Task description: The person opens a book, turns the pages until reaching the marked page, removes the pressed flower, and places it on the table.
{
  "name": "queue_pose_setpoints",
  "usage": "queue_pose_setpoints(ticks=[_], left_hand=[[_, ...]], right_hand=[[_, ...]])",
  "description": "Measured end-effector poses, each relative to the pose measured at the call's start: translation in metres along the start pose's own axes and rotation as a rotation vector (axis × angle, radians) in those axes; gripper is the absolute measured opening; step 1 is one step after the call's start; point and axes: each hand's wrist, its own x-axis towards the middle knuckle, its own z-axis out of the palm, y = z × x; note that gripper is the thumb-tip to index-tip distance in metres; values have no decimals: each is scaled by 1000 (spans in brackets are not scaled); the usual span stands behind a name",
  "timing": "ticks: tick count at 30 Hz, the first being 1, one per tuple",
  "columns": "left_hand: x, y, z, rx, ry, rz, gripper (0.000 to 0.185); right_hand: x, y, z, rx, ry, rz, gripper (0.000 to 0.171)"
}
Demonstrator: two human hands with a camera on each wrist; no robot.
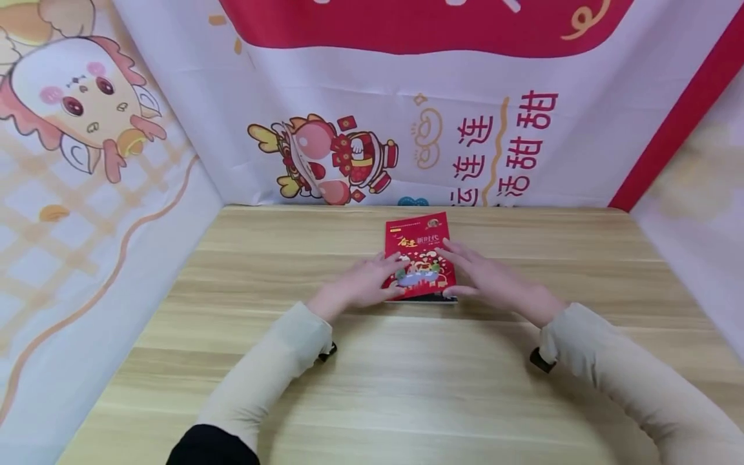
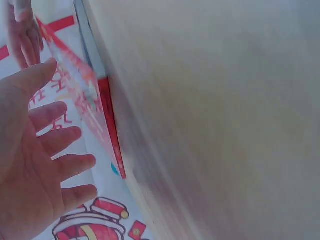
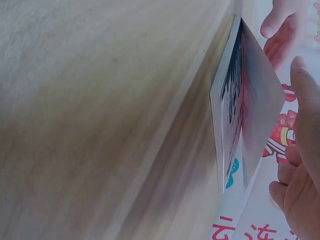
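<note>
On the wooden desk [image 1: 407, 387], near its far edge, a red booklet [image 1: 420, 248] is lying — its cover is lifting slightly. Both hands are flanking the booklet: the left hand [image 1: 365, 286] and right hand [image 1: 494, 281] are resting straight, relaxed fingers on its side edges — gripping nothing.

Count of items in view: one book [image 1: 420, 256] with a red cover, lying at 12 o'clock on the table. One wooden table [image 1: 407, 387]. Two hands: one left hand [image 1: 363, 284] at the book's 8 o'clock, one right hand [image 1: 494, 279] at its 4 o'clock. Two pale sleeves, one per arm. Three printed fabric panels: one at 9 o'clock, one at 12, one at 3. Two cartoon dragon figures printed on them.
</note>
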Motion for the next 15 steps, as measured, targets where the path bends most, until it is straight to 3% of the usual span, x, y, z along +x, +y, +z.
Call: queue_pose_setpoints(ticks=[7, 15], left_hand=[[3, 8, 3, 10, -63, -5, 73], [7, 11, 4, 33, -81, 38, 67]], right_hand=[[1, 1, 9, -40, -32, -12, 86], [0, 6, 19, -77, -79, -10, 80]])
